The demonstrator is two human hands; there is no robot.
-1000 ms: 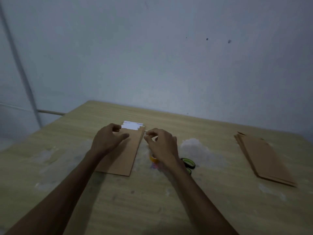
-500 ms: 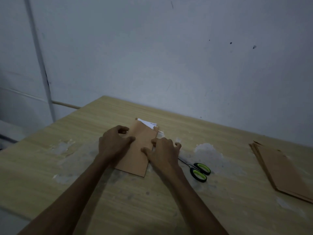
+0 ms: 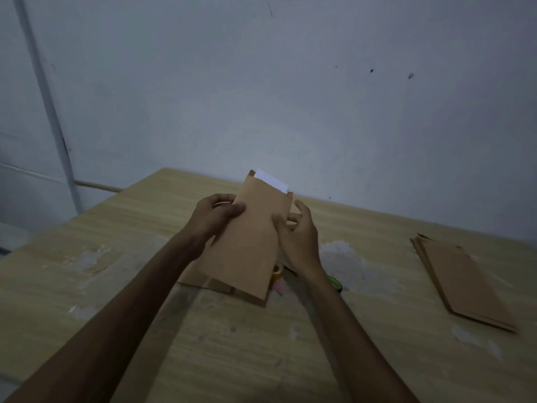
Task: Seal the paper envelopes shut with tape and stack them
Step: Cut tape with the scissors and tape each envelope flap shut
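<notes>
Both hands (image 3: 216,215) gripping raised envelope (image 3: 247,245)

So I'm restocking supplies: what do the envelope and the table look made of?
Envelope: brown kraft-type paper, matte; it looks thin and flat, with white sheets showing at its open top. Table: pale wood-grain surface, possibly laminate; whitish worn or scraped patches mark it. The dim light leaves the exact finish open.

hands: two showing, left hand (image 3: 216,215), right hand (image 3: 299,237)
held envelope (image 3: 250,242): one
envelope lying under it (image 3: 194,276): at least one
envelope stack (image 3: 462,282): one, count unclear
scissors (image 3: 334,282): one
tape roll (image 3: 277,273): one
worktop (image 3: 203,344): one
</notes>
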